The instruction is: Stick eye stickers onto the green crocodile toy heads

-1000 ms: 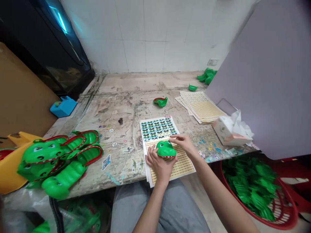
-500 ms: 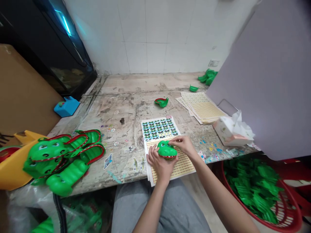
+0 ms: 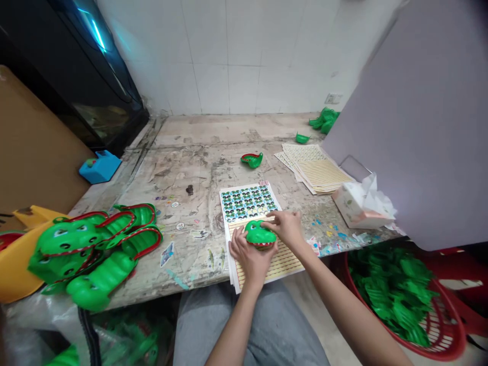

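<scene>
A green crocodile head rests over the sticker sheets near the table's front edge. My left hand is wrapped round its lower and left side. My right hand is at the head's upper right, fingers drawn together by the right eye; whatever they pinch is too small to make out. An eye sticker shows on the head's left side. Beneath lies a sheet with rows of eye stickers above yellow strips. Beyond it sits a green jaw piece with a red rim.
Several crocodile toys pile at the left by a yellow bin and a blue piece. On the right are more sheets, a tissue box, green parts and a red basket below the table.
My right hand's fingers have shifted slightly over the right eye area, with the wrist a little more bent. The view has moved slightly; my left hand keeps its hold.
</scene>
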The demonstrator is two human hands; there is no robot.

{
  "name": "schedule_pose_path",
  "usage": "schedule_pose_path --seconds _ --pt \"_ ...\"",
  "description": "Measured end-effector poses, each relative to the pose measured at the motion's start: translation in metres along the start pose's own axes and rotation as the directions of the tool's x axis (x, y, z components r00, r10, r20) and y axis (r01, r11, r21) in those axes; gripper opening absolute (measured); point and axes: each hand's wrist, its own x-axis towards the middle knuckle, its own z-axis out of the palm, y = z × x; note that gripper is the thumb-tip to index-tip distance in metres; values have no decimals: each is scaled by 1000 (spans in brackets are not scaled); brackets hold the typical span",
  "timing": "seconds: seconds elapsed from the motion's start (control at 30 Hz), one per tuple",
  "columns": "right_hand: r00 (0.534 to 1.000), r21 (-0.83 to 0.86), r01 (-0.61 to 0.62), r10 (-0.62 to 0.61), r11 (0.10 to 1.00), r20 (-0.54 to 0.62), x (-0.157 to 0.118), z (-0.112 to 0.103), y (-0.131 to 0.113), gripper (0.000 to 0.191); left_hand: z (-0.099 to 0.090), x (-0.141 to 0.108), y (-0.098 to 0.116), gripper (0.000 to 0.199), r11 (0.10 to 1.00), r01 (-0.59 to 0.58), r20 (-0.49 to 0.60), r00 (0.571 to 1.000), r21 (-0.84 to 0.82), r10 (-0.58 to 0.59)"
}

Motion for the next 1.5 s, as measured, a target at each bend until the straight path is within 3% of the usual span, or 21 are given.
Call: schedule_pose_path --seconds 0.13,0.27,0.33,0.43,0.53,0.73,1.13,1.3,1.4,1.5 --pt "998 -153 -3 -8 988 -69 -1 3 7 50 -1 0 1 66 1000 -4 -8 1000 -10 4" --pt "994 -13 -65 63 998 -89 22 13 19 41 -3 -2 1 67 999 -48 -42 998 -6 47" --pt "999 143 46 -44 989 -17 40 24 19 35 -3 -3 1 67 998 -60 -52 997 11 61" --pt "968 356 215 -247 910 48 63 44 15 24 -4 -3 2 67 998 -65 -48 997 27 67" --pt "959 422 250 -284 872 19 72 58 15 14 -4 -2 1 67 997 -64 -45 997 32 66" --pt "975 457 217 -211 863 -66 67 60 28 12 -4 -3 1 66 997 -68 -25 997 40 69" --pt "967 420 195 -246 887 72 70 56 30 17 -5 -2 4 66 997 -61 -23 998 50 62" --pt "958 374 228 -275 899 79 68 56 29 19 -4 -3 4 68 996 -63 -30 997 59 65" --pt "971 454 155 -219 877 91 68 57 27 27 -4 -3 4 67 997 -56 -23 998 57 58" --pt "983 660 -9 -115 751 144 68 49 21 38 -4 -3 4 67 998 -47 -15 999 51 48"
